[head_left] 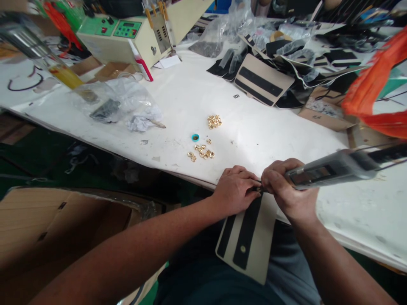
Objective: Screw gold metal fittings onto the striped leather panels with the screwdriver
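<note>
My right hand (282, 184) is wrapped round a grey electric screwdriver (330, 168), its front end pointing left toward my left hand. My left hand (237, 189) is closed at the upper end of a beige panel with black strips (267, 237), thumb and fingers pinched close to the tool's tip. The panel hangs over the table edge toward my lap, and a small round metal fitting (243, 249) shows on one strip. What lies between the fingertips is mostly hidden. Gold-coloured metal fittings lie on the table in a pile (215, 122) and a looser group (205, 152), beside a small turquoise cap (195, 137).
More beige-and-black panels (263, 80) are heaped at the back right, near a cardboard box (327, 110) and a hanging orange band (365, 93). A machine with green control panels (111, 38), a red-and-white bottle (143, 65) and plastic bags (117, 101) stand left. An open carton (63, 228) is below.
</note>
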`<action>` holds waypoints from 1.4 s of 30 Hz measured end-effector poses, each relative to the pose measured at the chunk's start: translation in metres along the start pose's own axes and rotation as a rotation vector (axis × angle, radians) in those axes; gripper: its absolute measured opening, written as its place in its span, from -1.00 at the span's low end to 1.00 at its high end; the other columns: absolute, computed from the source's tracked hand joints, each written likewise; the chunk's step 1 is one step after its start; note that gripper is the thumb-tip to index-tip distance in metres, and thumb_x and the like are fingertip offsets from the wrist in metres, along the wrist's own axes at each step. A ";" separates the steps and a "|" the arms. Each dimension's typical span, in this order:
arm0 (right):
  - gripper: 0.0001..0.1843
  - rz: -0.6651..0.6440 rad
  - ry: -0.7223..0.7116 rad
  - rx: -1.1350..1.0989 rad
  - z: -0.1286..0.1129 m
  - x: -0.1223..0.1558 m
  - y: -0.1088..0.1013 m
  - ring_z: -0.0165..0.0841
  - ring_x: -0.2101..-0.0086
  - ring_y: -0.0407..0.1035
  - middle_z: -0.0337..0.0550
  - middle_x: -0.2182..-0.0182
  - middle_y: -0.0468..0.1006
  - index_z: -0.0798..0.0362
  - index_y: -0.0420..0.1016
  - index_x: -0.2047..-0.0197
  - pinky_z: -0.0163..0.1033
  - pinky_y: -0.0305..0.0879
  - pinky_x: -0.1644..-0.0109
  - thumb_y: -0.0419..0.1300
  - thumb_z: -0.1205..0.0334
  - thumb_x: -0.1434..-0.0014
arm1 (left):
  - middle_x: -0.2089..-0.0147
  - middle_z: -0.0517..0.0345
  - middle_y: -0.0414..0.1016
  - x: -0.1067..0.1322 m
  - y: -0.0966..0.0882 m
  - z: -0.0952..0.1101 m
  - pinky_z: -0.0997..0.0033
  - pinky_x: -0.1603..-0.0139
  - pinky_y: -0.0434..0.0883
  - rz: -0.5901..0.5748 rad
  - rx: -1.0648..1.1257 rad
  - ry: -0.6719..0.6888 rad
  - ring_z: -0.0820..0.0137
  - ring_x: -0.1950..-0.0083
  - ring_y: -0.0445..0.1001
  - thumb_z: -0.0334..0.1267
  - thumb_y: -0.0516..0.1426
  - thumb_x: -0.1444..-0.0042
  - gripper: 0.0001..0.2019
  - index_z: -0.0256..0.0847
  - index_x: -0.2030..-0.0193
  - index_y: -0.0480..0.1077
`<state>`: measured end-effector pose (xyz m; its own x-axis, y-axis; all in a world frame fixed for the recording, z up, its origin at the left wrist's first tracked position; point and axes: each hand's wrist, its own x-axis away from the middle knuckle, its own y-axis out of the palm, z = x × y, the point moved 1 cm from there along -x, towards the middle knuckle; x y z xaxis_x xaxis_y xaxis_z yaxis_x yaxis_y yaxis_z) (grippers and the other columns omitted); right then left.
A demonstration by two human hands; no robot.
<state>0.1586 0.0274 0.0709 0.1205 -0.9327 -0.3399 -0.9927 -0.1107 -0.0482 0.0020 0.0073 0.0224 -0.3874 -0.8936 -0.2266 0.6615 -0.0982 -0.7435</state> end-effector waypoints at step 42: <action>-0.61 0.067 0.267 -0.021 0.004 0.157 0.004 -0.08 0.12 0.59 -0.01 0.10 0.68 0.06 0.57 -0.18 0.02 0.55 -0.11 0.15 0.05 -0.44 | 0.09 0.01 0.65 0.025 -0.015 0.031 -0.03 -0.10 0.44 0.170 -0.062 -0.121 0.05 -0.01 0.56 -0.09 0.27 -0.28 -0.83 -0.11 0.12 0.57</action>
<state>0.1739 -0.1176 0.0136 0.0512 -0.9953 -0.0822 -0.9986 -0.0502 -0.0135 0.0021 -0.0271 0.0479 -0.1912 -0.9413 -0.2781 0.6684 0.0826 -0.7392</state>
